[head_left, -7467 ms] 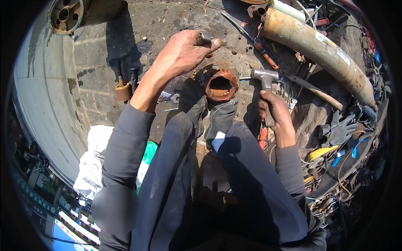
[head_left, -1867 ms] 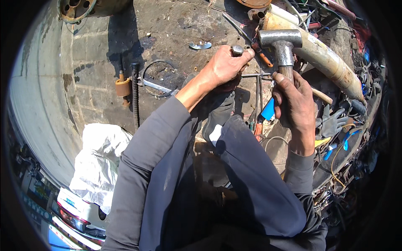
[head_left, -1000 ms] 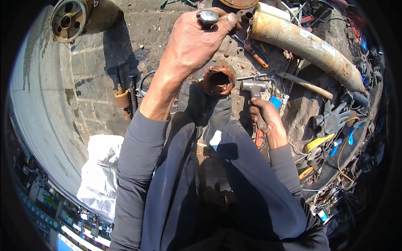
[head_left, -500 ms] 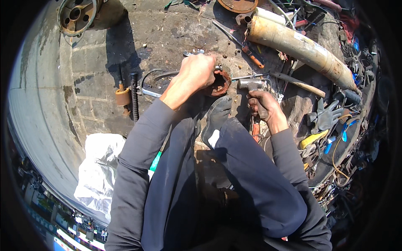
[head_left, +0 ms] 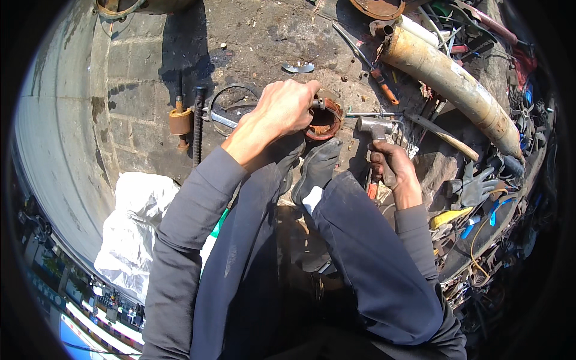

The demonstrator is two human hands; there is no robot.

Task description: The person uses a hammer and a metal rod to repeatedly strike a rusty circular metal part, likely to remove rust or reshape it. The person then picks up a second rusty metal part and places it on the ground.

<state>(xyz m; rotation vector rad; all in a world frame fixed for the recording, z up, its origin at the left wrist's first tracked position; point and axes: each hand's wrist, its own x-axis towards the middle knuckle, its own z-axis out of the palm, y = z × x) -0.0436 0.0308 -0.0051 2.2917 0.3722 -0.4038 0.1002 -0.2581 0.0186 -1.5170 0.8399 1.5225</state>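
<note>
Gripping metal bar (head_left: 318, 104), left hand (head_left: 281, 109) has lowered to rusty cylinder (head_left: 333, 128); right hand (head_left: 393, 165) clamps hammer (head_left: 374, 126).

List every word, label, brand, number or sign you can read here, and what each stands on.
None can be read.
Hammer in the right hand: no lettering visible.
Long rusty pipe: any marking too blurred to read.
Blue and white shapes, lower left: too small and blurred.
</note>
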